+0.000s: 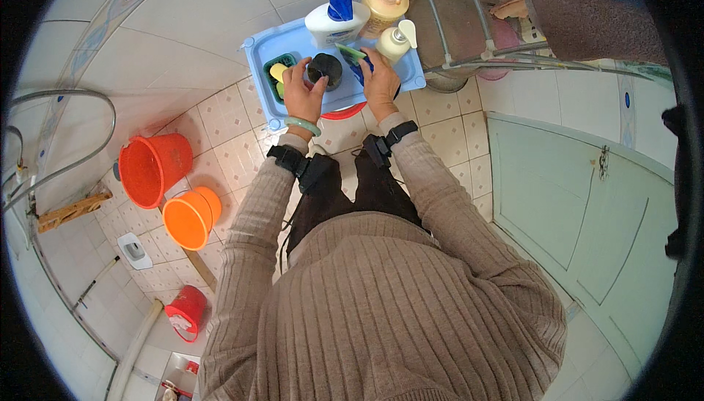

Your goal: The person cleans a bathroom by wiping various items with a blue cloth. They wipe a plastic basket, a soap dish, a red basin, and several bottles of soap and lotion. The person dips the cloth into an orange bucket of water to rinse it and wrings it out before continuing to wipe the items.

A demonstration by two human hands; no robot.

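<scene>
A light blue plastic shelf top point(258, 79) stands before me against the tiled wall. My left hand point(302, 93), with a pale green bangle at its wrist, has its thumb and fingers about the left and near sides of a dark round jar point(328, 64). Just left of that hand is a dark green basket point(269, 65) with yellow and green items in it. My right hand point(380, 81) grips a blue and green packet point(351, 54), tilted up. Behind the hands stand a white bottle with a blue cap point(335, 21), a peach pump bottle point(382, 8) and a cream pump bottle point(391, 43).
A metal rack point(484, 21) with a hanging brown towel point(594, 10) is at the right, above a green door point(572, 197). Red point(176, 162) and orange buckets point(206, 214) stand on the tiled floor at left. A shower hose point(104, 126) curves along the left wall.
</scene>
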